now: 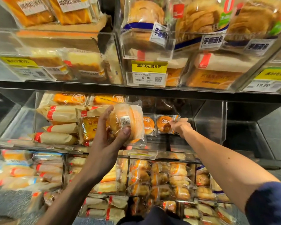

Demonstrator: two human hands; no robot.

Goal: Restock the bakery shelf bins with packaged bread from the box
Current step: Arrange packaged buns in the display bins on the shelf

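The left hand [107, 135] grips a round bun in crinkly clear wrap [128, 125] before the middle clear acrylic bin [209, 117]. The right hand [180, 125] pinches the glossy wrapper edge of a small packaged bun [164, 124] standing inside that bin.

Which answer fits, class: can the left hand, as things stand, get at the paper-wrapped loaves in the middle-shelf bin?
Probably not freely: the left hand is already gripping a packaged round bread. The paper-wrapped loaves lie close beside it with the bin front open, so only the full grip hinders.
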